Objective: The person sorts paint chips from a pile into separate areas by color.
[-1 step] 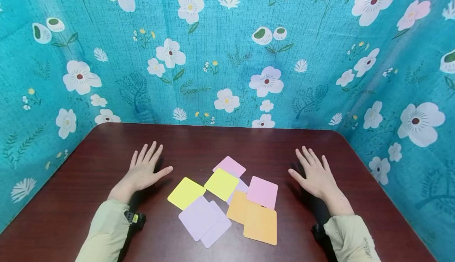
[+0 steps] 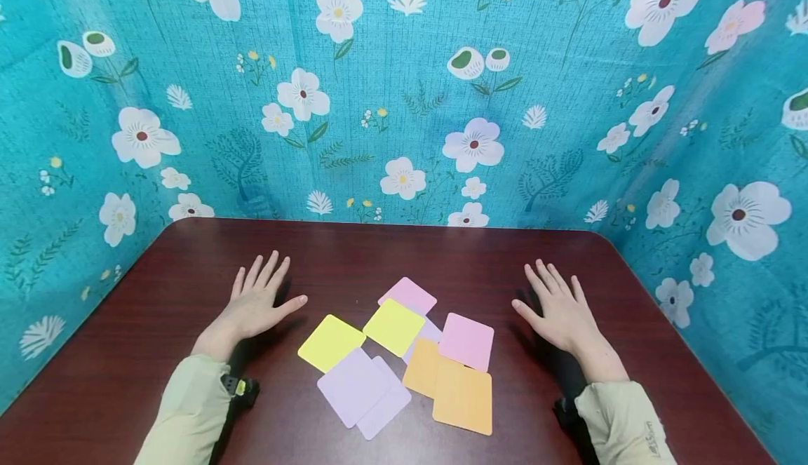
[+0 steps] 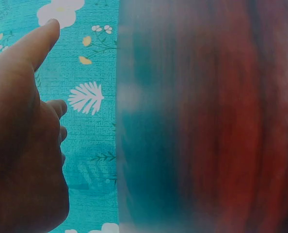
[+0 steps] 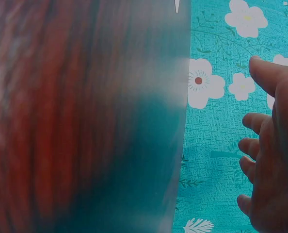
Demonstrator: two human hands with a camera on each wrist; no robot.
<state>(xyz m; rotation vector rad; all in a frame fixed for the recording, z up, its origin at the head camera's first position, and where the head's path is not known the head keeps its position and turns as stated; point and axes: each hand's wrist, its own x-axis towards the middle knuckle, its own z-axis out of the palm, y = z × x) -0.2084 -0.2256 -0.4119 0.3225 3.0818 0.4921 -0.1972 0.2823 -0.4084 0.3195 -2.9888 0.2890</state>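
Note:
My left hand (image 2: 252,305) is held spread beside the cards, palm down and holding nothing. Opposite it, my right hand (image 2: 562,311) is spread the same way on the right. Between them lie square cards with rounded corners: a left yellow card (image 2: 330,344), a second yellow card (image 2: 394,327), a purple card (image 2: 353,386) overlapping another purple card (image 2: 393,406), and an orange card (image 2: 463,400) partly over another orange card (image 2: 421,367). One pink card (image 2: 467,342) lies at right. A farther pink card (image 2: 409,292) and a third purple card (image 2: 431,332) are partly covered.
The dark reddish-brown table (image 2: 353,247) has rounded far corners. A turquoise flowered cloth (image 2: 391,100) hangs behind it and along both sides. Each wrist wears a dark strapped device, such as the left wrist device (image 2: 243,388). Wrist views show the tabletop blurred and close.

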